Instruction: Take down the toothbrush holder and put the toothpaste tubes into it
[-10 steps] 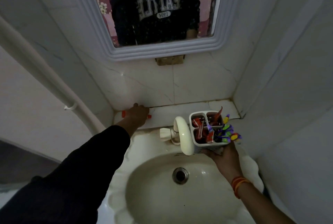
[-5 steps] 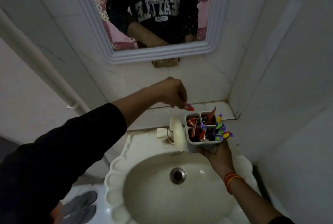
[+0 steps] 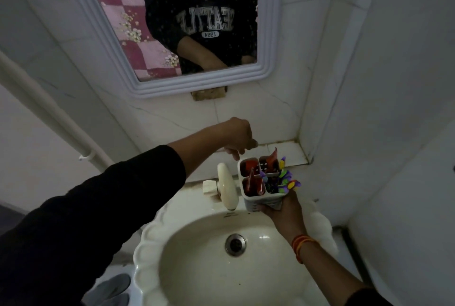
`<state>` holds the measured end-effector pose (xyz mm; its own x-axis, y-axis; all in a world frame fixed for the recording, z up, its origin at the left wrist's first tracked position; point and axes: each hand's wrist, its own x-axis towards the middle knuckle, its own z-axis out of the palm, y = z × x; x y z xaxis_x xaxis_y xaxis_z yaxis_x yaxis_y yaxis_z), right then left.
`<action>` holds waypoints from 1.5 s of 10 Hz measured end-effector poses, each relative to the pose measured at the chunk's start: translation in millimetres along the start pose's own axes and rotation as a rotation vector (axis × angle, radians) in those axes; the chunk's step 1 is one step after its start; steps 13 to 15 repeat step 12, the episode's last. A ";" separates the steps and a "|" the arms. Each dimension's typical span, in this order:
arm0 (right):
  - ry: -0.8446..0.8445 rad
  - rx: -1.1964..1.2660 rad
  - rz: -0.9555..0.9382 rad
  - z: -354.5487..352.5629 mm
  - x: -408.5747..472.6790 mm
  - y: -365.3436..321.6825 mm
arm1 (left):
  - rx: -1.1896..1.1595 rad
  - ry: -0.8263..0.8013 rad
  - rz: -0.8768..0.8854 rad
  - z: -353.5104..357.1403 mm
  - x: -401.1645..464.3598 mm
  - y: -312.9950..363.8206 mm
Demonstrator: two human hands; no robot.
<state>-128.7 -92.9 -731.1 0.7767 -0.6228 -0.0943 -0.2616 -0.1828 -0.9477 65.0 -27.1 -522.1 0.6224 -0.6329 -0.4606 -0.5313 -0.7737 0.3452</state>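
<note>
A white four-compartment toothbrush holder [image 3: 261,201] is held over the sink's back edge, with my right hand [image 3: 283,211] gripping it from below. Red toothpaste tubes stand in it: one in the back-left cell [image 3: 250,165], one in the back-right cell [image 3: 272,160], another in the front-left cell [image 3: 251,184]. Colourful toothbrushes [image 3: 285,180] fill the front-right cell. My left hand [image 3: 237,136] hovers just above the holder's back-left corner, fingers pointing down and apart, with nothing visible in them.
A cream tap [image 3: 227,188] stands just left of the holder, above the scalloped sink [image 3: 147,251] with its drain [image 3: 235,244]. Behind is a tiled ledge [image 3: 294,152]; a mirror [image 3: 267,35] hangs above. The right wall is close. A white pipe [image 3: 61,123] runs down the left.
My left hand took a red tube from the ledge's left end, carried it right to the holder and let it go into the back-left cell. My right hand kept the holder nearly still.
</note>
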 end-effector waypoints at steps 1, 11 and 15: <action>0.007 0.008 -0.008 -2.6 -2.5 -7.0 | 0.020 -0.047 -0.073 11.1 3.5 -8.1; -0.009 -0.161 0.098 -72.5 116.5 -58.4 | -0.773 0.367 -0.195 42.2 41.9 37.2; -0.047 -0.196 0.186 -70.4 99.2 -58.1 | -0.615 0.427 -0.145 42.7 15.5 38.1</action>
